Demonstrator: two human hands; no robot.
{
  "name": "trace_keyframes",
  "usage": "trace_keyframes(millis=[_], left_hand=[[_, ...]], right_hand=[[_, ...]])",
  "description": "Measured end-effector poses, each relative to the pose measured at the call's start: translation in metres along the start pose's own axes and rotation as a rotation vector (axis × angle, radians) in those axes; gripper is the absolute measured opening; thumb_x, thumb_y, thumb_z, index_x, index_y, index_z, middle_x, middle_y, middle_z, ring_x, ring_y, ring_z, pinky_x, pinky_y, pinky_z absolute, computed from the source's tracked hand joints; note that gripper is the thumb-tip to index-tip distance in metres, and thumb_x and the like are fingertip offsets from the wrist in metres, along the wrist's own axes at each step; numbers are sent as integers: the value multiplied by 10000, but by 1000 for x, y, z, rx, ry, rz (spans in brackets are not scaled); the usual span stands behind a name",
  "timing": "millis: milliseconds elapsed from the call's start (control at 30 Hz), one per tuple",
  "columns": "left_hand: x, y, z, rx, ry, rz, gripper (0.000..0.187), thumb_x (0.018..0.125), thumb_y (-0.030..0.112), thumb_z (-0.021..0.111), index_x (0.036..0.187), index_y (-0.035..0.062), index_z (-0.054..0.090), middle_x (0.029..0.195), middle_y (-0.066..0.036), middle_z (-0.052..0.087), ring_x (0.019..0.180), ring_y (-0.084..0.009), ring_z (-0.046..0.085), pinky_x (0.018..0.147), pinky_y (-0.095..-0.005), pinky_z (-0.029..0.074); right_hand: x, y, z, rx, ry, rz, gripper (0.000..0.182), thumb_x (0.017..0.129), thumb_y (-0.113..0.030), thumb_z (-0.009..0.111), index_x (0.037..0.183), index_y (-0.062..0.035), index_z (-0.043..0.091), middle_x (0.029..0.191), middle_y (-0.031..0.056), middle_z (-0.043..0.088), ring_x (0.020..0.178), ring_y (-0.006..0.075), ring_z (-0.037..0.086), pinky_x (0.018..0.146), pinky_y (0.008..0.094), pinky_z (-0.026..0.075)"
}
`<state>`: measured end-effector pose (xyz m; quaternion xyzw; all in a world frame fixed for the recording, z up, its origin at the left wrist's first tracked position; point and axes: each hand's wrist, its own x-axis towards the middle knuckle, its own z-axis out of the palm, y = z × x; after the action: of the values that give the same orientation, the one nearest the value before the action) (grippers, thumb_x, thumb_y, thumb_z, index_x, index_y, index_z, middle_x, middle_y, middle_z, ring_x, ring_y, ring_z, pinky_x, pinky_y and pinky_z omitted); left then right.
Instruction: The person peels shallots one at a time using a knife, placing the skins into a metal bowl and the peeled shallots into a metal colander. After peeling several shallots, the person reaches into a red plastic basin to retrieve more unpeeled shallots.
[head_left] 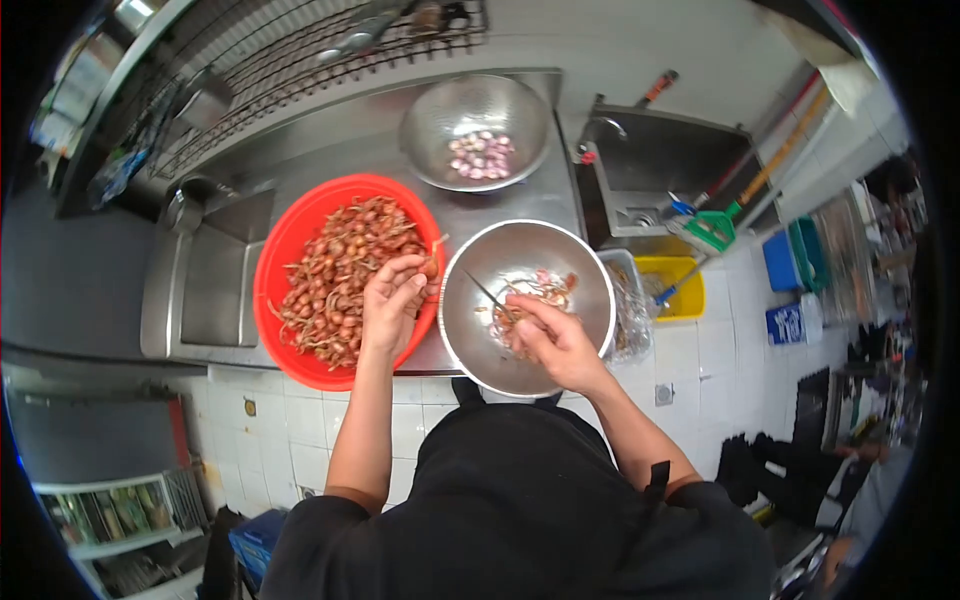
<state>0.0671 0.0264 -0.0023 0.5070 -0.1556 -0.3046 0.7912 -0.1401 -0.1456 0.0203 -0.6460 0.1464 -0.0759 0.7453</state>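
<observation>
Between its fingertips my left hand point(397, 300) pinches an unpeeled shallot point(430, 268) with a dry stem, over the right rim of the red basin point(273, 240). That basin is heaped with brown-skinned shallots point(345, 275). My right hand point(553, 342) grips a small knife point(484, 290), its blade pointing up and left, above a steel bowl point(470, 345). Peelings and scraps point(548, 288) lie inside this bowl. Behind it, a second steel bowl point(430, 125) holds peeled pinkish shallots point(482, 155).
A steel sink point(222, 285) is at the left, another sink point(660, 165) at the right. Beside the near bowl stand a plastic-lined container point(628, 300) and a yellow bin point(683, 290). A wire rack point(300, 75) hangs above. At the lower right, a person point(870, 500) is partly visible.
</observation>
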Motion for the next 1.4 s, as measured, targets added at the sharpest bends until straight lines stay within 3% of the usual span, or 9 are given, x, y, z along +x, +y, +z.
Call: trace_keyframes(millis=[133,200,300,600,767,900,1033,1200,1400], left_hand=[[-18,-14,45,-134,-58,5,212,911,-5,627,1123,-5,614,1101,-145,675,974,-189,657,847,-312,540],[-25,-9,62,-113,-113,18,211,904,-45,627,1113,-25,612,1104,-136,676,982,-175,661,884,-304,537],[-31,-10,75,-123,-60,32,233,884,-67,650,1112,-42,609,1082,-140,678,1015,-183,660,912,-296,532],[-44,-20,89,129,-57,212,260,851,-110,673,1099,-73,603,1129,-148,643,1012,-172,649,902,-285,538],[-49,-32,95,285,-55,484,318,817,-146,675,1115,-81,586,1209,-183,569,1010,-188,633,903,-292,538],[-51,-28,99,271,-43,505,306,833,-162,645,1117,-64,583,1213,-170,572,1049,-191,613,921,-300,524],[-44,-27,87,-91,-83,105,287,879,-92,631,1159,-44,592,1212,-173,617,1045,-191,639,926,-308,527],[-37,-25,81,-345,-145,-110,252,925,-22,592,1178,-26,601,1134,-138,670,1034,-187,651,957,-326,526],[-32,-35,69,-273,-164,-121,257,960,40,553,1204,-36,577,1122,-148,659,1014,-229,666,957,-329,536]], right_hand=[[-2,-13,7,-134,4,-79,421,991,-150,548,1389,-27,488,867,40,597,774,83,557,754,251,469],[-2,-14,9,-183,-4,-50,440,986,-140,545,1405,-29,472,990,101,645,884,155,619,854,297,475],[-4,-16,12,-290,81,-288,452,985,-136,537,1414,-19,457,1271,218,607,1188,297,592,995,368,427],[-5,-10,30,2,239,-266,414,983,-90,539,1360,69,480,1273,180,614,1207,203,566,1014,320,420],[-7,-15,37,-36,299,-249,378,994,-104,547,1319,85,514,1189,144,655,1100,160,603,955,278,459],[-4,-12,35,248,283,-183,309,1010,-158,548,1249,35,579,901,65,666,734,59,590,644,186,471],[-7,-26,28,554,197,55,279,1025,-245,527,1157,-17,619,702,2,568,475,26,429,383,175,325],[-6,-23,22,569,155,72,290,1032,-273,508,1119,-18,615,702,18,578,482,51,469,370,188,334],[-8,-26,28,399,299,61,271,1034,-255,501,1014,-25,644,662,-3,558,459,35,451,369,194,330]])
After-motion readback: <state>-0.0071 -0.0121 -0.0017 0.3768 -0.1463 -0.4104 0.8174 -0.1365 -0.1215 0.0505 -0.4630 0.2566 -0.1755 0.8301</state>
